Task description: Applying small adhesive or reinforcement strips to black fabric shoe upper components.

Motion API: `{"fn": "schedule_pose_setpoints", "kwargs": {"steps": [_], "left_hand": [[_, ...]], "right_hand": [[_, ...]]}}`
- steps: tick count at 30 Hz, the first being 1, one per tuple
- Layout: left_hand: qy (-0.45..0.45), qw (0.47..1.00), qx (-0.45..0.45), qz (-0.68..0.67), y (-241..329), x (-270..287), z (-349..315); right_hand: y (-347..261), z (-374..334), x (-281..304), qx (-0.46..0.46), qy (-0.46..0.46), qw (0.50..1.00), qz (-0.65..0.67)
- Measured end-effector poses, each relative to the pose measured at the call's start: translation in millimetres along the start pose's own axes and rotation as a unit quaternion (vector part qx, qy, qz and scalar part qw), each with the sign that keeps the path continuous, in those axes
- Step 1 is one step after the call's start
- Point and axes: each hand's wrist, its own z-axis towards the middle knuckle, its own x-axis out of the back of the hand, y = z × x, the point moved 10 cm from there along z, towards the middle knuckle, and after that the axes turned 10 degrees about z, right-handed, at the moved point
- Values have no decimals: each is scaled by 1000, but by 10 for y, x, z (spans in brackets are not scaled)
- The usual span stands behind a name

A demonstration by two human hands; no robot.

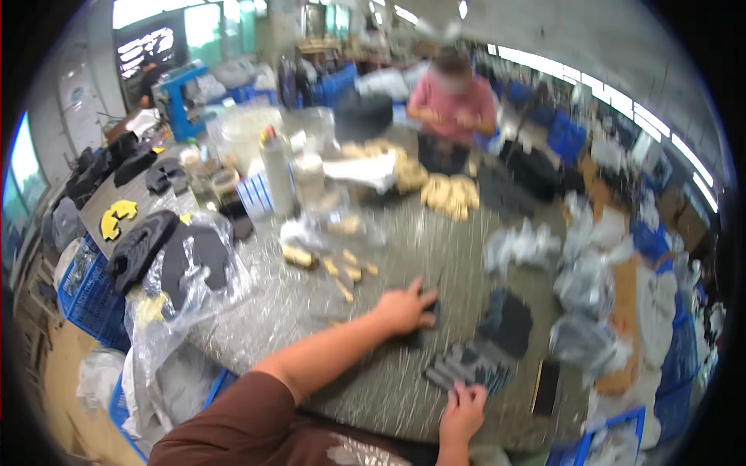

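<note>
My left hand (pixel 406 308) reaches across the worktable (pixel 342 388), palm down with its fingers spread. Beneath and beside it lies a small dark flat piece (pixel 420 335), mostly hidden by the hand. Nearer to me, my right hand (pixel 464 408) has its fingers closed at the near edge of a fanned group of dark grey flat pieces (pixel 470 365). Just beyond these lies a dark, irregular stack of cut pieces (pixel 505 320). To the right of my right hand is a black rectangular block with a tan edge (pixel 546 388).
Tan cut pieces (pixel 449 196) lie farther back, with tan strips (pixel 346 272) nearer. Bottles (pixel 276 175) and jars stand at the back left. Plastic-wrapped dark pieces (pixel 194 264) sit at left. Clear bags (pixel 587 342) line the right edge. A person in pink (pixel 453 97) works across the table.
</note>
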Motion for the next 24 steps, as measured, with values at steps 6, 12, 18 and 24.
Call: {"fn": "schedule_pose_setpoints", "kwargs": {"steps": [6,12,18,24], "left_hand": [[-52,992,-80,82,89,-212,-403],[-79,993,-70,57,205,11,-941],[-83,994,-67,25,134,-191,-1186],[109,972,-138,-157,379,279,-1682]], "right_hand": [[-91,-45,59,-8,-8,1000,-21],[-103,-9,100,-12,-1,1000,-28],[-174,-8,66,8,-11,1000,-26],[-829,-164,-107,104,-105,973,178]]}}
